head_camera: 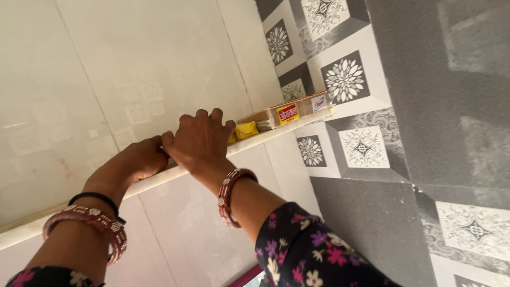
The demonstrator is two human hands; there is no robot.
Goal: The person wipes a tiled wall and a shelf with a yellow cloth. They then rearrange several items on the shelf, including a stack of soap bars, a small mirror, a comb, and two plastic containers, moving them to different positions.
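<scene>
Both hands, left hand [135,162] and right hand [199,139], on a high white shelf [159,179], perhaps gripping its edge.

Fingertips of both hands [175,149] behind shelf [159,179]

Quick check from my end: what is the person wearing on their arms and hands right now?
Both hands are bare, without gloves. The left wrist carries a thin black band and a stack of red bangles with white beaded edging. The right wrist has a similar set of red and white beaded bangles. Both arms wear dark sleeves printed with pink, purple and white flowers, reaching about mid-forearm on the right.
</scene>
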